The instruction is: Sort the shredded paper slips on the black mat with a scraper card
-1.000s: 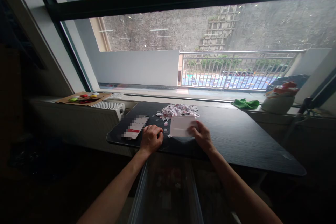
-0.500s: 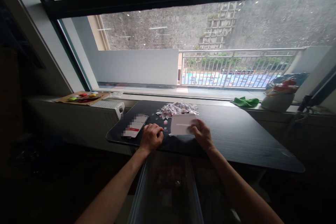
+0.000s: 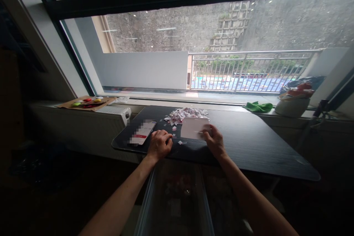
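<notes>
My right hand (image 3: 215,141) grips the right side of a flat white scraper (image 3: 193,128) with rounded corners, tilted over the dark table (image 3: 249,132). Just behind it lies a heap of small paper scraps (image 3: 188,114), white and pinkish, partly hidden by the scraper. A few loose scraps (image 3: 181,142) are scattered in front of the heap. My left hand (image 3: 160,143) rests near the table's front edge with fingers curled in, and I see nothing in it. Left of that hand lies a phone (image 3: 143,132) with a lit screen.
Below the table's front edge is a clear bin (image 3: 177,199) with dim contents. A radiator (image 3: 114,114) stands left, near a brown board (image 3: 85,103) with colourful items. On the sill are a green cloth (image 3: 258,107) and a pale filled bag (image 3: 293,105).
My right hand has shifted the scraper slightly up and to the right, and more of the loose scraps in front now show. My left hand has stayed put.
</notes>
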A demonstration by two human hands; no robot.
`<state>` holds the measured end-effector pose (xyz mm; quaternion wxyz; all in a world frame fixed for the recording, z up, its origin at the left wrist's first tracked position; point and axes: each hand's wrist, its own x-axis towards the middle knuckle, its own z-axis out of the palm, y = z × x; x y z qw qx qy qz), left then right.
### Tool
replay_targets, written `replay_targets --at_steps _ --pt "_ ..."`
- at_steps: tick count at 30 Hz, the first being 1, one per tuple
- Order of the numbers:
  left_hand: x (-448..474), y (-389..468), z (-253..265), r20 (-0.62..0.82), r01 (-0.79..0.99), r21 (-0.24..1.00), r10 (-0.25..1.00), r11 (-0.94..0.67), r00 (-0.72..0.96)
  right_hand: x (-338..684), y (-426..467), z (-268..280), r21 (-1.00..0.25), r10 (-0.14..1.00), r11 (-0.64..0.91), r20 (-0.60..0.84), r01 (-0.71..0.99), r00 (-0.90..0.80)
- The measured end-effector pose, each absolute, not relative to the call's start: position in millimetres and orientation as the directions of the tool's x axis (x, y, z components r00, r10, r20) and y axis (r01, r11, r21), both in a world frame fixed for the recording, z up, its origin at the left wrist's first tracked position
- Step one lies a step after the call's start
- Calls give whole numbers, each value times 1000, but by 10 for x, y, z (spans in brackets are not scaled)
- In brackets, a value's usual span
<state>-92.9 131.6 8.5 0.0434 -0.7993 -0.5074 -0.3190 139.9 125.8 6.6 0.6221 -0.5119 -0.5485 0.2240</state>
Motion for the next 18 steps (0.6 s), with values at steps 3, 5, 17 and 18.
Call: replay_targets --at_steps 3,5,17,18 --pt "-935 1323 79 549 835 250 782 -490 295 1389 1264 51 -877 845 408 468 256 258" --pt "-938 1325 79 542 832 240 781 -499 312 1382 1268 42 -875 854 419 471 242 221" --pt "-936 1369 60 471 857 228 822 -463 319 1388 1290 13 -857 856 424 485 292 181" --pt "-937 1368 60 474 855 228 820 -467 321 1392 1294 10 -855 856 415 483 311 186"
